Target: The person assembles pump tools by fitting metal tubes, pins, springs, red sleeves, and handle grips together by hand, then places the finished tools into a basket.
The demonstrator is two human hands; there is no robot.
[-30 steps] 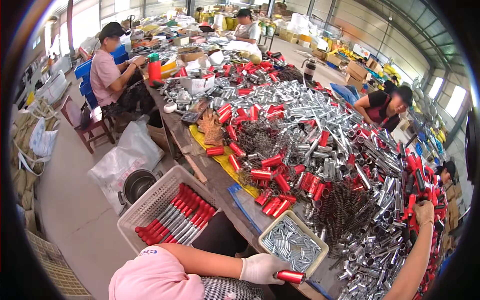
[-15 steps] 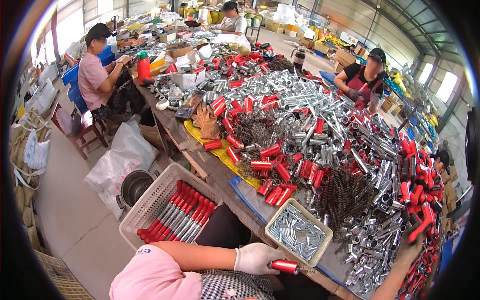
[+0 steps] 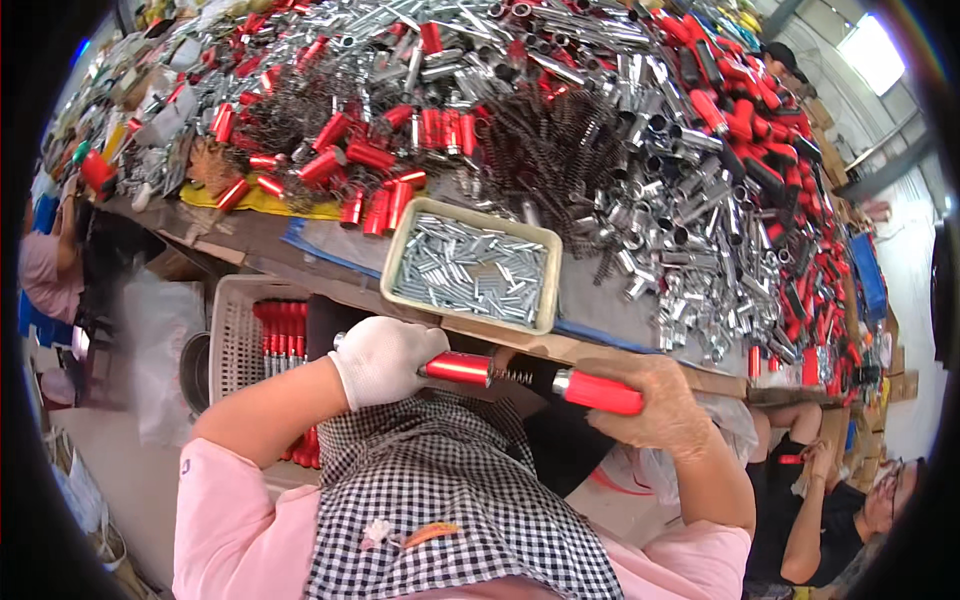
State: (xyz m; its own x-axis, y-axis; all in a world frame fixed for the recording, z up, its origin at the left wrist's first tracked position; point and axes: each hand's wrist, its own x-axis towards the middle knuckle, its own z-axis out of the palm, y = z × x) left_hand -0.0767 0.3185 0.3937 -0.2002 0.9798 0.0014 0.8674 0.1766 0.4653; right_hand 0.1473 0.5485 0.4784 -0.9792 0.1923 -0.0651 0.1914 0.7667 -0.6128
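Note:
My left hand [image 3: 390,360], in a white knit glove, is closed round a shiny red metal tube [image 3: 458,367]. A thin coil spring [image 3: 513,377] sticks out of the tube's right end. Facing it, my right hand [image 3: 668,405] grips a red handle [image 3: 604,393] with a silver collar pointing at the spring. A small gap appears between spring and collar. Both parts are held in front of my checked apron, just off the table's near edge. Beyond my hands, a cream tray [image 3: 460,312] holds many short silver pins.
Heaps of silver tubes [image 3: 690,210], dark springs [image 3: 555,150], red tubes [image 3: 370,155] and red handles [image 3: 740,120] cover the table. A white basket [image 3: 232,330] with red-handled pieces stands at left below the table edge. Other people sit at far left and lower right.
The view has tilted down toward my lap. My right hand has come from the handle heap with a red handle, now opposite the spring. My left hand still holds the red tube.

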